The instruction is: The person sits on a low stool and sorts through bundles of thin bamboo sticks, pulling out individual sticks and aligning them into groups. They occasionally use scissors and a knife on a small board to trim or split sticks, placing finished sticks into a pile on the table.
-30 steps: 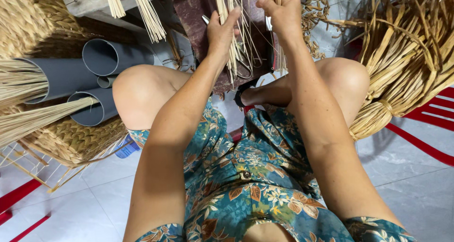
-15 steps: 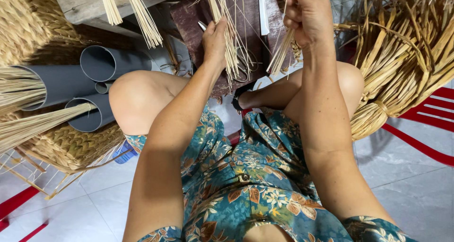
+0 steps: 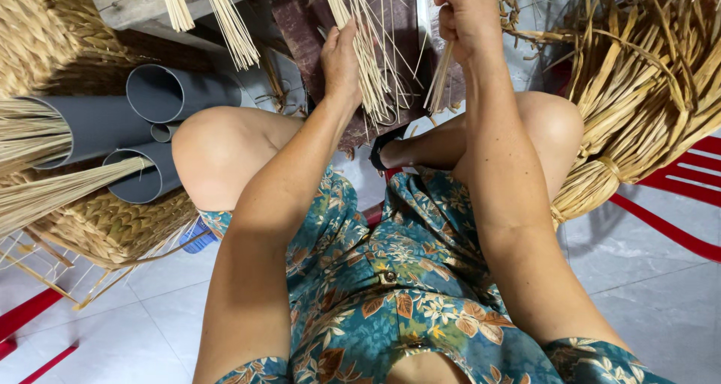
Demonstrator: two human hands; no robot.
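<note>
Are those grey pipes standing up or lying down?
Lying down. The grey pipes rest on their sides in a stack, round open ends facing out, and straw bundles poke out of two.

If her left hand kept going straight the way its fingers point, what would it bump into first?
The left hand points up and away, already resting against the hanging bundle of thin pale straws. Going on, it would probably meet the dark wooden board behind them, though depth is hard to judge here.

Both hands [image 3: 342,61] [image 3: 469,16] on straw strands [image 3: 372,69]
</note>
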